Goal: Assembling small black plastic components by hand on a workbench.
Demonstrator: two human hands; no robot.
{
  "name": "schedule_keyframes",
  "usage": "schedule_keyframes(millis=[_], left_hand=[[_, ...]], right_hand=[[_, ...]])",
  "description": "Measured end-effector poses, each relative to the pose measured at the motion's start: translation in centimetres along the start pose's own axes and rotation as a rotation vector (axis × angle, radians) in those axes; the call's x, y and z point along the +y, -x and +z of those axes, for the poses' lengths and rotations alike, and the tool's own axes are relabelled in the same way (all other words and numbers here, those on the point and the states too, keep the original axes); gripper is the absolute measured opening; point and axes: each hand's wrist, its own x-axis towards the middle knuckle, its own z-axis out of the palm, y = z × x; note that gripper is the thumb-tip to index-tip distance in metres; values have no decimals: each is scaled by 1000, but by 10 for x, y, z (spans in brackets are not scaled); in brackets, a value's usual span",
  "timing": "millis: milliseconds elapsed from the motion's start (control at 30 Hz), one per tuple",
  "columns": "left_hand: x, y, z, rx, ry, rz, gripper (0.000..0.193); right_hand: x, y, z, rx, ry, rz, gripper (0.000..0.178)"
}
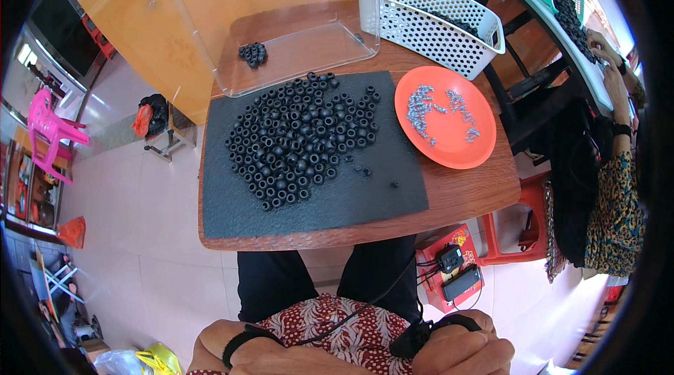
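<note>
The brown wooden surface [467, 189] takes up the middle of the view, and a dark rectangular mat [386, 210] covers much of its near half. A clear plastic container [309, 41] stands at the far edge of the mat, with a small cluster of black pieces on its base. To its right sits a white perforated basket [428, 27], dark pieces partly visible inside, and nearer the person, beside the mat, is a round orange plate [453, 149]. The main heap of black rounded pieces [295, 136], many showing a hole, lies spread over the mat's middle and far part. Both of the person's hands are low at the bottom edge, well apart from the heap — the left hand [309, 362] partly cut off, so its grip cannot be judged. The right hand [469, 354] has its fingers bent inward; whether that grip is empty or holds something is hidden — a small dark object [413, 338] is just beside it. Smallest are the silvery bits [420, 112], scattered in two patches on the plate.
</note>
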Motion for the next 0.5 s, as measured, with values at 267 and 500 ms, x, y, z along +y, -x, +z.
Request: schedule_keyframes(millis=[267, 500], left_hand=[[3, -7, 15, 88, 23, 155, 9], [-17, -3, 39, 282, 155, 317, 13]], right_hand=[[-16, -3, 14, 119, -19, 86, 5], [-17, 1, 27, 180, -154, 80, 5]])
